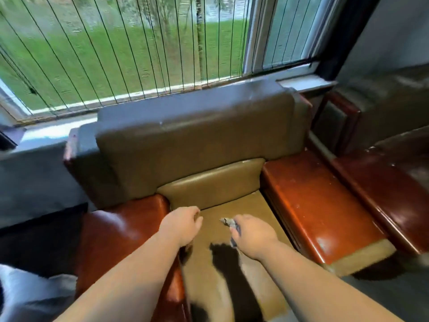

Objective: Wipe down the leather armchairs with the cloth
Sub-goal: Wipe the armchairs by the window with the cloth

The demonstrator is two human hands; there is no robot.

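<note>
— Where's the cloth [229, 225]?
— Bunched in the right hand [253, 233], fingers curled round it, above the armchair [185, 145] seat, near its front.
— And the left hand [183, 225]?
— Over the seat beside the left armrest [120, 231], fingers curled under; it seems to hold nothing, though they're partly hidden.

No writing, label, brand, number or sign can be read anywhere in this view.
</note>
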